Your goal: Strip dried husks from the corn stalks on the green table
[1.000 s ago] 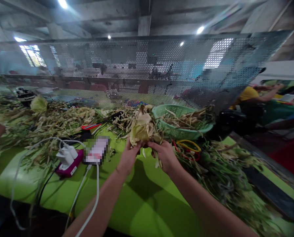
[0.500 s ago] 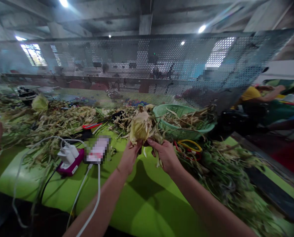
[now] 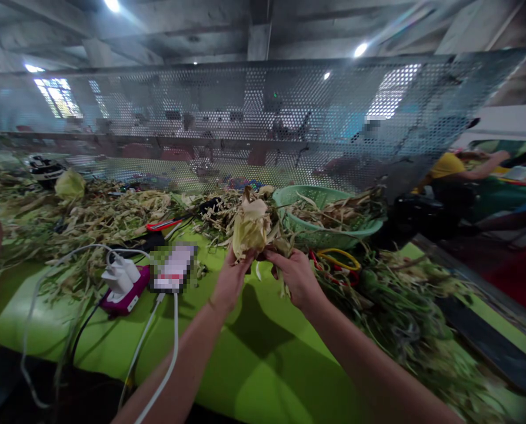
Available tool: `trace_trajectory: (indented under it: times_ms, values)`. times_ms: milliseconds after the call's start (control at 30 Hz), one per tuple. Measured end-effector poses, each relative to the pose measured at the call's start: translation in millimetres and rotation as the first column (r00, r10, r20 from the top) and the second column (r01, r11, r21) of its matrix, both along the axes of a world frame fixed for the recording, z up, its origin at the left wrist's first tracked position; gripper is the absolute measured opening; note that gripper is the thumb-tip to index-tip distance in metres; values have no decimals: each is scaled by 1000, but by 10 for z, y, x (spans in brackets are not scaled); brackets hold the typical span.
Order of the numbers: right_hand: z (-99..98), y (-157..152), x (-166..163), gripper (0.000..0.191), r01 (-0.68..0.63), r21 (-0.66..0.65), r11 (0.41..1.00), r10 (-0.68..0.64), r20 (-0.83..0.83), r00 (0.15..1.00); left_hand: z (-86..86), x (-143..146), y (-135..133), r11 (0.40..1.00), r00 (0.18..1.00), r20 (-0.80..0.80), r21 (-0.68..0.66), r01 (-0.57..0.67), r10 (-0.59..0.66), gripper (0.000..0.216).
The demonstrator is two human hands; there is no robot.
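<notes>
On the table (image 3: 254,377), the left hand (image 3: 230,280) and right hand (image 3: 296,277) meet side by side under a corn ear (image 3: 249,227). A phone (image 3: 173,269) lies to their left, with a power strip (image 3: 122,288) further left. Behind the ear and slightly right sits a basket (image 3: 320,235), seemingly with husks in it. A husk heap (image 3: 113,215) runs along the back left, before the screen (image 3: 263,118). Stalks (image 3: 399,300) lie at the right.
</notes>
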State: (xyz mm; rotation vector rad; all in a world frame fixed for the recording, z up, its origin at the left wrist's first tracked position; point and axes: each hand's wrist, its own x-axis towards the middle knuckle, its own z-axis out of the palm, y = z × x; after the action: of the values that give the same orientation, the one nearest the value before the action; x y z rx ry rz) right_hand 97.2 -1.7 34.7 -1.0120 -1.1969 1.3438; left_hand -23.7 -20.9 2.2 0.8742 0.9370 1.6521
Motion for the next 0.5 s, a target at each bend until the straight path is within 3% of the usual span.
trace_trajectory:
  times_ms: [200,367,500]
  values:
    - [26,-27,-13,32,-17,12,1000,17,18,1000,57,29,-48,994,995,-100,-107,-11,0,22]
    - [-44,17,-9,32,82,82,993,-84,23,996,40,19,-45,993,967,-253,-120,6,-37,22]
    - [-112,33,-16,30,114,79,990,-114,-7,993,38,47,-46,995,972,-229,-100,20,-42,26]
